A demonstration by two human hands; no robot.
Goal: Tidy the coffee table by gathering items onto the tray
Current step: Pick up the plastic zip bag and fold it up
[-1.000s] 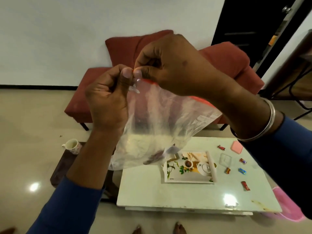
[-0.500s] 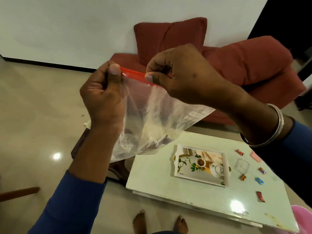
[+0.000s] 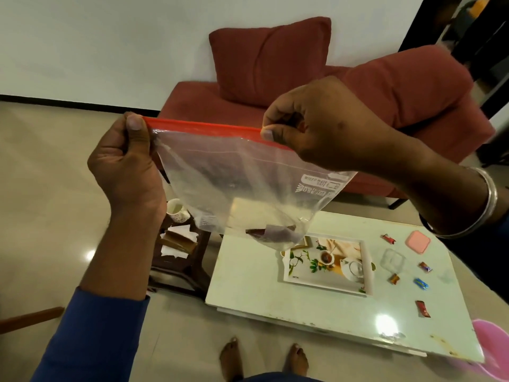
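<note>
I hold a clear zip bag (image 3: 242, 183) with a red seal strip up in front of me. My left hand (image 3: 126, 161) pinches the strip's left end and my right hand (image 3: 327, 125) pinches it further right. A few small wrappers lie in the bag's bottom corner. Below, on the white coffee table (image 3: 248, 282), sits a printed tray (image 3: 327, 263). Right of the tray are a clear small box (image 3: 392, 260), a pink lid (image 3: 418, 241) and several loose candies (image 3: 421, 283).
A dark side stool (image 3: 181, 260) left of the table carries a mug (image 3: 176, 210) and torn paper. A red sofa (image 3: 358, 86) stands behind the table. A pink tub (image 3: 493, 343) is at the table's right corner. My bare feet are at the near edge.
My hands have drawn apart along the red strip, the right one sliding rightward, and the bag now hangs spread flat. The view has tilted down and left.
</note>
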